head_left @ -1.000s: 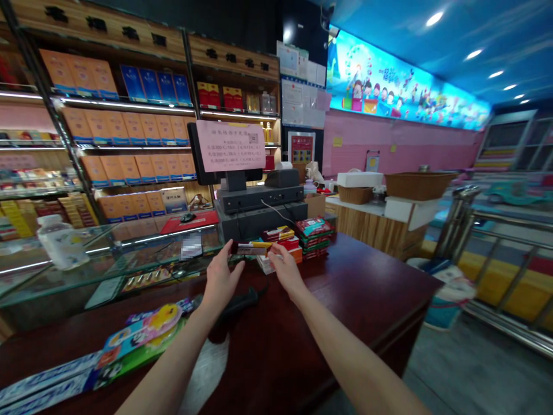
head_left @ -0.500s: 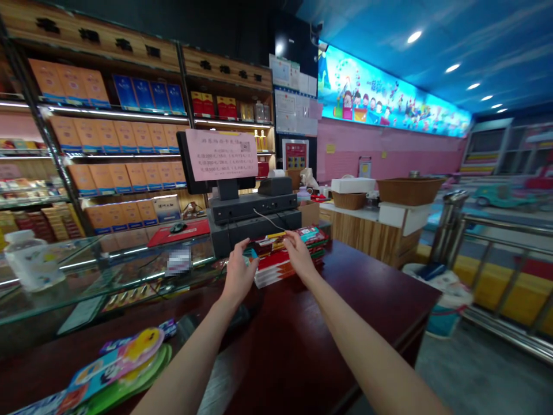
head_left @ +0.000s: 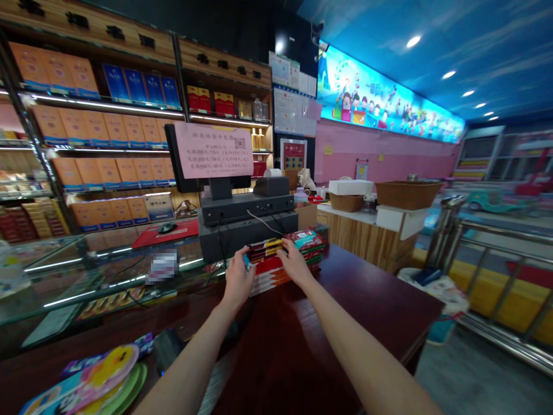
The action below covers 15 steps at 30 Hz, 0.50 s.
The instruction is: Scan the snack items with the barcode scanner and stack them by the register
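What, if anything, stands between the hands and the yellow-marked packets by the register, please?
Nothing visible does: the left hand is at the left end of the yellow-marked packets and the right hand at their right end, seemingly touching. The red packs sit between the hands, blocking neither.

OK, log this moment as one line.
left-hand grip: at left end of yellow-edged packets | right-hand grip: at their right end | red packs: stacked on dark counter

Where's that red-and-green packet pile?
In the head view, just right of centre: the red-and-green packet pile sits on the dark counter, just beyond the right hand.
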Each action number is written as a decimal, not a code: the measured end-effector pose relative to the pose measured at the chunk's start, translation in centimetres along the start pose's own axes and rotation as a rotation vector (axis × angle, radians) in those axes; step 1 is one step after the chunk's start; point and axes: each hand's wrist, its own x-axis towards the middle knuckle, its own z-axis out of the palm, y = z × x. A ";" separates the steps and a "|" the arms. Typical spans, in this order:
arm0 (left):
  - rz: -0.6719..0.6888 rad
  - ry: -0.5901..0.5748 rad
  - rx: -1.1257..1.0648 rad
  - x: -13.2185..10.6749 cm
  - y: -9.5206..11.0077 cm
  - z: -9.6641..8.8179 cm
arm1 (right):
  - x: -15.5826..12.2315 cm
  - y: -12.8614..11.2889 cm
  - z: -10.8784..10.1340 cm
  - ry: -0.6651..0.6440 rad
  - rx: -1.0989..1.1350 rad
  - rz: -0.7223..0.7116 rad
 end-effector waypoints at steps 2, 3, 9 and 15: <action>0.007 0.009 0.008 -0.1 0.0 0.2 | -0.2 0.3 0.0 0.008 -0.026 -0.025; 0.015 0.009 0.008 -0.1 -0.1 0.3 | -0.3 0.4 0.1 0.014 -0.038 -0.032; 0.039 -0.005 0.026 -0.6 0.0 0.7 | -0.6 1.3 0.4 0.070 -0.098 -0.067; 0.049 -0.012 0.033 -0.8 -0.3 1.1 | -0.6 1.7 0.5 0.064 -0.109 -0.081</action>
